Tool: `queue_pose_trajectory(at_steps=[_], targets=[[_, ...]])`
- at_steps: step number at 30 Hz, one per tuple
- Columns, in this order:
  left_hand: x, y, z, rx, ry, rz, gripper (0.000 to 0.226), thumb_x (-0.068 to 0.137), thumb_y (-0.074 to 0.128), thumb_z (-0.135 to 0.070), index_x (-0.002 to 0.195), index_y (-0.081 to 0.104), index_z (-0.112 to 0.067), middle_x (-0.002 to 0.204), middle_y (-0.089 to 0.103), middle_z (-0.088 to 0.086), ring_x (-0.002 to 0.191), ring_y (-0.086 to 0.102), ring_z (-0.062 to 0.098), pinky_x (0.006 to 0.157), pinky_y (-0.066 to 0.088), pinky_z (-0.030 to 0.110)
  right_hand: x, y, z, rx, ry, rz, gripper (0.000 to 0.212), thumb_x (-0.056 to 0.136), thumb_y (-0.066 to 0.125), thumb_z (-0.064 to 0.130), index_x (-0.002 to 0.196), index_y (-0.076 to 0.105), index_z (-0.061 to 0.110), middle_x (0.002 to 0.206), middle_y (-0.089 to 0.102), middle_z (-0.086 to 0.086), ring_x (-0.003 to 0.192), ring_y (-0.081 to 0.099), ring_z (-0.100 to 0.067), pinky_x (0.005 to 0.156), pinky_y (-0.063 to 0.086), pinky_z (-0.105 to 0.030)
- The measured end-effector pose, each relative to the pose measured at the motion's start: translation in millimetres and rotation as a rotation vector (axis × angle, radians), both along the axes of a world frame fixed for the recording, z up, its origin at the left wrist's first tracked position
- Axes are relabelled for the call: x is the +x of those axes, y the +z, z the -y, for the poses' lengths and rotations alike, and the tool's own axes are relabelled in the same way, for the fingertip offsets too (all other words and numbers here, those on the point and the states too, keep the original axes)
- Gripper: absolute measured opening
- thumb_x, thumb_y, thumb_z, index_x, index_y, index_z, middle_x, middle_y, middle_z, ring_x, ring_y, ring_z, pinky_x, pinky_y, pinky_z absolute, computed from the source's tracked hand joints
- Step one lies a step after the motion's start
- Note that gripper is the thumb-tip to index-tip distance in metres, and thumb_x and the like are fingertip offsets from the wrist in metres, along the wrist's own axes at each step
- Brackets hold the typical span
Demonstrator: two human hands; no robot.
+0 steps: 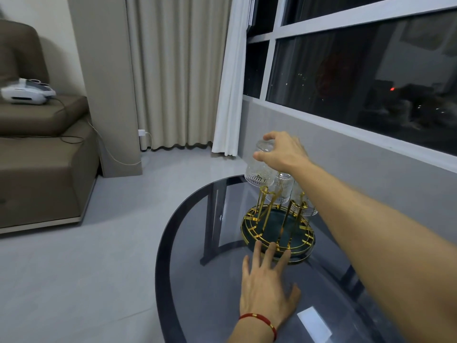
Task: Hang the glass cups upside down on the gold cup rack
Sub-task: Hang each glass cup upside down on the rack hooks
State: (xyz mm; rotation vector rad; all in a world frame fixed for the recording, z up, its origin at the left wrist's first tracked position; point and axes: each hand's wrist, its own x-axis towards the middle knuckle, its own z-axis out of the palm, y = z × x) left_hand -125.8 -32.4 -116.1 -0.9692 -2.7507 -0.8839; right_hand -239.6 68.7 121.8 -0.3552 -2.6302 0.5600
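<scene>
My right hand point(282, 151) holds an upside-down glass cup point(262, 164) in its grip, just above a prong of the gold cup rack point(278, 230). Two more cups point(282, 191) already hang inverted there. My left hand point(268, 288), fingers spread, rests on the dark glass table point(197, 280) touching the rack's base.
</scene>
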Motion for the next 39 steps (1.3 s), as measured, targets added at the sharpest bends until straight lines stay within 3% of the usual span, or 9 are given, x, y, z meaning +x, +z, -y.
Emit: queue_pose_trajectory(at_steps=[8,15,19,25,27,33,39], targets=[[1,0,0,0.014,0.02,-0.011,0.074,0.085,0.047,-0.057,0.155,0.027,-0.042,0.169,0.02,-0.004,0.157,-0.007,0.024,0.124,0.003,0.054,0,-18,0,0.18,0.003,0.189,0.066,0.092,0.073,0.05,0.149,0.054,0.022,0.131,0.069,-0.01,0.117,0.064,-0.031,0.082,0.043,-0.038],[3,2,1,0.016,0.028,-0.008,0.073,0.086,0.049,-0.054,0.154,0.026,-0.042,0.169,0.019,-0.005,0.156,-0.008,0.022,0.125,0.004,0.053,0,-24,2,0.428,0.003,0.305,0.067,0.093,0.068,0.058,0.146,0.052,0.022,0.126,0.071,-0.007,0.112,0.065,-0.031,0.09,0.046,-0.042],[4,3,1,0.014,0.03,-0.021,0.071,0.087,0.048,-0.053,0.154,0.028,-0.042,0.169,0.019,-0.005,0.157,-0.006,0.023,0.125,0.005,0.053,-1,-26,3,0.514,0.002,0.354,0.066,0.094,0.067,0.059,0.148,0.051,0.025,0.133,0.07,-0.006,0.12,0.065,-0.033,0.1,0.046,-0.047],[3,3,2,-0.002,0.035,-0.039,0.07,0.086,0.049,-0.052,0.153,0.03,-0.042,0.168,0.022,-0.005,0.157,-0.003,0.024,0.125,0.007,0.052,3,-20,1,0.532,0.027,0.398,0.057,0.1,0.063,0.048,0.153,0.052,0.029,0.138,0.068,-0.007,0.125,0.063,-0.033,0.103,0.043,-0.049],[2,4,3,-0.01,0.033,-0.032,0.071,0.085,0.05,-0.051,0.153,0.031,-0.042,0.167,0.023,-0.004,0.157,-0.002,0.025,0.124,0.008,0.053,9,-17,0,0.507,0.034,0.348,0.048,0.103,0.059,0.043,0.148,0.058,0.025,0.134,0.07,-0.009,0.122,0.064,-0.033,0.103,0.044,-0.049],[2,10,4,-0.053,0.035,-0.052,0.072,0.085,0.052,-0.052,0.153,0.032,-0.041,0.166,0.025,-0.004,0.156,0.0,0.025,0.123,0.016,0.053,69,-23,-11,0.338,0.045,-0.077,0.026,0.1,0.056,0.025,0.119,0.073,0.018,0.119,0.073,-0.004,0.116,0.061,-0.026,0.097,0.048,-0.045],[10,14,2,-0.114,0.046,-0.088,0.071,0.088,0.05,-0.056,0.154,0.029,-0.041,0.169,0.021,-0.003,0.157,0.002,0.025,0.124,0.009,0.054,184,-64,-21,0.113,0.004,-0.187,0.018,0.091,0.062,0.016,0.102,0.077,0.017,0.113,0.075,-0.001,0.11,0.064,-0.025,0.098,0.05,-0.044]])
